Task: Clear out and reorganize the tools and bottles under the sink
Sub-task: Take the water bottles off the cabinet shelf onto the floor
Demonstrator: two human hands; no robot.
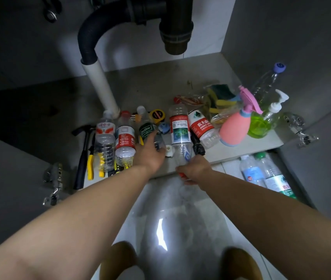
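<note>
Both forearms stretch out over the glossy floor into the cupboard. The left hand has its fingers curled round the lower end of a green-label bottle, which lies on the shelf just right of the white pipe. The right hand, further right of the pipe at the shelf's front edge, is closed in a fist round a red thing; what it is I cannot tell. A blue brush shows just past its knuckles, against a tall clear bottle.

At the pipe's foot lie two more labelled bottles, and left of it a hammer and yellow pliers. A yellow tape measure sits just right of the pipe's foot. Further right of the pipe come a red-label bottle, a pink sprayer, a green pump bottle and bagged sponges. Farthest right of the pipe, down on the floor, lie two bottles side by side.
</note>
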